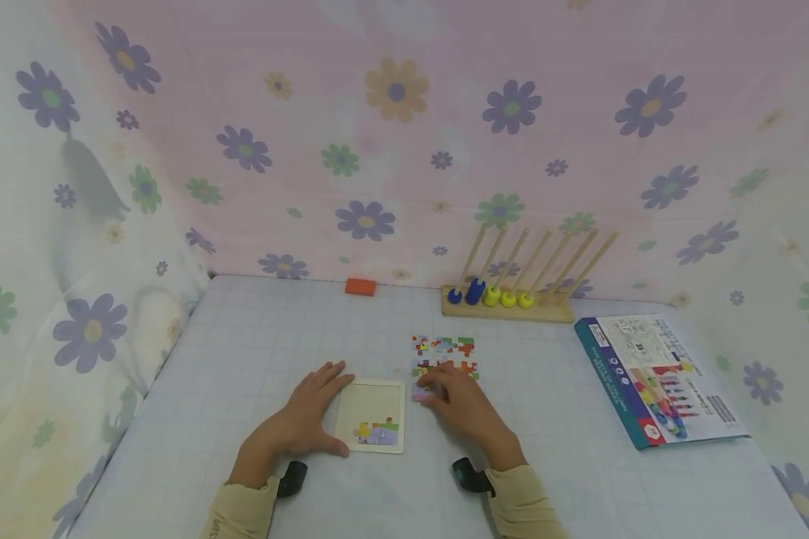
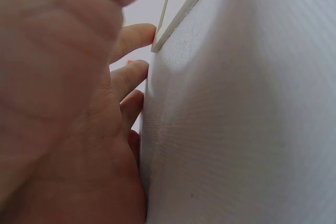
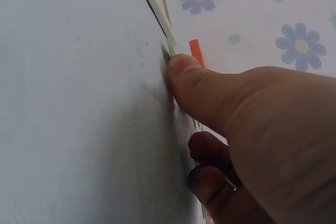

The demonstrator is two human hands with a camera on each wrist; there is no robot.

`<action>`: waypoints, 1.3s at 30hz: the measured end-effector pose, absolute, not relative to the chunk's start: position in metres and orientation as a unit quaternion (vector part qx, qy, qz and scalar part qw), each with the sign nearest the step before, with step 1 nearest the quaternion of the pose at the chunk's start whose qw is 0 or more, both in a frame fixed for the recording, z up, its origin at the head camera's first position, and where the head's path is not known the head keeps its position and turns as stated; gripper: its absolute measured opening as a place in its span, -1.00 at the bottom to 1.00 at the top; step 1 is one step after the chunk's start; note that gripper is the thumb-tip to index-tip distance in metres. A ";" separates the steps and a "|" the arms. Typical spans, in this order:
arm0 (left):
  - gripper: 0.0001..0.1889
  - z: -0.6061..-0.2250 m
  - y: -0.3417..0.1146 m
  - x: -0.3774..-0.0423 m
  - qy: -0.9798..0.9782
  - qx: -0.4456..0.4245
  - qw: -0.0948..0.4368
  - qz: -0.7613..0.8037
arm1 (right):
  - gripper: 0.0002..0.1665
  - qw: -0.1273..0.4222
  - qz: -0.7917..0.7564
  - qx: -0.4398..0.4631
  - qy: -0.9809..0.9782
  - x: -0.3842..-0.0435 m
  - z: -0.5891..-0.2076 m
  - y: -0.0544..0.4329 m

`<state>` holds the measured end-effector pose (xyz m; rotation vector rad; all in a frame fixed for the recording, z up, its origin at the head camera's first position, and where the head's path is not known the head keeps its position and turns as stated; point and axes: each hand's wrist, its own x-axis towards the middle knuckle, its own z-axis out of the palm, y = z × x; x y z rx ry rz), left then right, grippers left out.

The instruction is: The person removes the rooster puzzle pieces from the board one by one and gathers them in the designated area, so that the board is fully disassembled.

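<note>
A square, pale wooden puzzle tray (image 1: 367, 398) lies flat on the table, with a few joined jigsaw pieces (image 1: 380, 433) in its lower right corner. My left hand (image 1: 305, 416) spans the tray's left side, thumb at the near corner and forefinger at the far one, fingers outstretched. In the left wrist view, a fingertip touches the tray corner (image 2: 159, 44). To the right of the tray, my right hand (image 1: 464, 404) pinches a purplish jigsaw piece (image 1: 419, 393) at the table surface. Its thumb (image 3: 197, 80) presses the piece's edge in the right wrist view.
Several loose jigsaw pieces (image 1: 467, 345) lie in rows beyond my right hand, which partly covers them. A wooden bead stand (image 1: 512, 309) with upright pegs and blue and yellow beads is at the back. A red block (image 1: 360, 287) sits behind the tray; a toy box (image 1: 661, 378) lies far right.
</note>
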<state>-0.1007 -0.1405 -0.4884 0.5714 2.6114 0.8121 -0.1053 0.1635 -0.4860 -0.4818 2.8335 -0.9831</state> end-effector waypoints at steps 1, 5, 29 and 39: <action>0.18 -0.488 -0.141 -0.101 0.921 0.201 0.172 0.286 | -0.75 0.051 -0.322 -0.158 0.932 -0.105 -0.486 0.163; 0.18 -0.490 -0.141 -0.101 0.922 0.201 0.171 0.284 | -0.75 0.049 -0.317 -0.155 0.934 -0.104 -0.485 0.162; 0.20 -0.489 -0.142 -0.101 0.920 0.205 0.171 0.288 | -0.76 0.053 -0.301 -0.157 0.939 -0.101 -0.478 0.157; 0.20 -0.490 -0.142 -0.101 0.920 0.203 0.172 0.287 | -0.73 0.031 -0.318 -0.172 0.932 -0.101 -0.482 0.158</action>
